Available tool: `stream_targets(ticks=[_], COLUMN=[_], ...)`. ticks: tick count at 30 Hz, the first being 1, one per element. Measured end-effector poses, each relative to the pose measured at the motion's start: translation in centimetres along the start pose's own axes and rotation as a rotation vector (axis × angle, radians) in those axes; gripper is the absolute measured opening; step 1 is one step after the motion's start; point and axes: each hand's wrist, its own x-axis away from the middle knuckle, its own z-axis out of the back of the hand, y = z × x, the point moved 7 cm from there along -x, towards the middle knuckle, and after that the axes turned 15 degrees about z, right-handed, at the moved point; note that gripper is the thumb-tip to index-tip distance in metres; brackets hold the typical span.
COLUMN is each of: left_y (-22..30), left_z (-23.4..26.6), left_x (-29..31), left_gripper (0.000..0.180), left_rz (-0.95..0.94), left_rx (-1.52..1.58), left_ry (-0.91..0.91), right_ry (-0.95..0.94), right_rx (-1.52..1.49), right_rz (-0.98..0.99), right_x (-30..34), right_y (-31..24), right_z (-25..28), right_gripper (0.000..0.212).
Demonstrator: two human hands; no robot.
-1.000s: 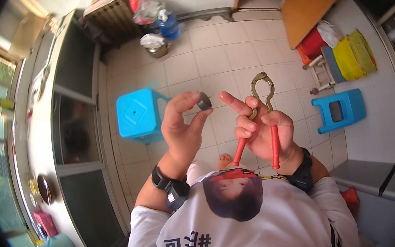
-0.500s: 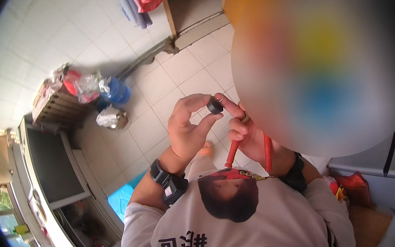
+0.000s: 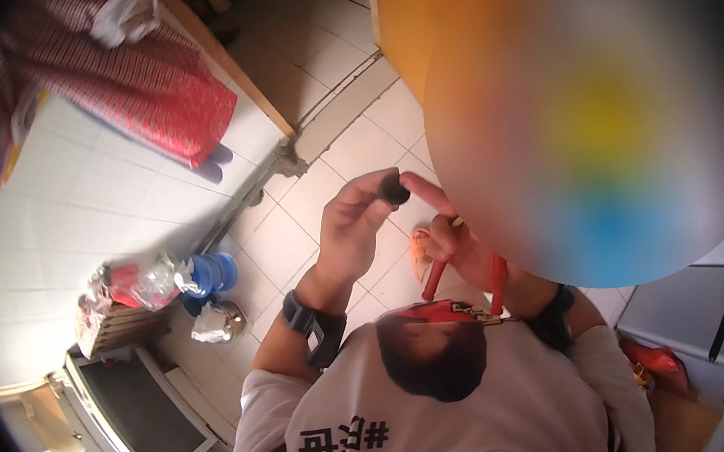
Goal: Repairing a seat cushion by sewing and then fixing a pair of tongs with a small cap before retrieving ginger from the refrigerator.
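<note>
In front of my chest my left hand [image 3: 353, 223] pinches a small round black piece [image 3: 393, 190], perhaps a cap or knob, between thumb and fingertips. My right hand [image 3: 467, 254] is closed around a red-handled hand tool [image 3: 499, 283], which looks like pliers. Its two handles spread apart below the palm, and its head is hidden by the large blurred patch. The right index finger stretches out, its tip at or touching the black piece's right side.
Behind the hands lies a tiled floor [image 3: 353, 150], with an orange slipper [image 3: 421, 253] below. At left are a dark-topped cabinet [image 3: 145, 406], a blue water jug [image 3: 210, 274] and plastic bags [image 3: 147, 281]. Red cloth [image 3: 185, 112] hangs by a doorway. A grey appliance [image 3: 680, 313] stands right.
The view has swung, bringing more hanging cloth into sight and shifting the cabinet and jug lower. Both hands keep their grips. The black piece has turned slightly, and its thin metal pin no longer shows.
</note>
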Motion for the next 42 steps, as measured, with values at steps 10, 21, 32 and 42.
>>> stream_targets(ticks=[10, 21, 32, 42], left_y=[8.4, 21.8, 33.3, 43.2], left_z=[11.7, 28.8, 40.1, 51.9], left_x=[-20.6, -45.8, -69.8, -86.3], left_gripper=[0.037, 0.032, 0.040, 0.034], left_rz=[0.096, -0.197, -0.671, -1.076], left_rx=[0.123, -0.037, -0.629, -1.458], left_ry=[0.179, 0.394, 0.678, 0.950], right_ry=[-0.125, -0.140, -0.208, -0.148], right_rx=[-0.099, -0.020, -0.123, -0.209], right_rz=[-0.122, -0.204, -0.202, -0.276], right_x=[-28.5, -61.5, -92.1, -118.0], right_y=[-1.8, -2.2, -5.8, -1.9], right_z=[5.8, 8.4, 13.2, 16.4], right_gripper=[0.026, 0.026, 0.026, 0.027])
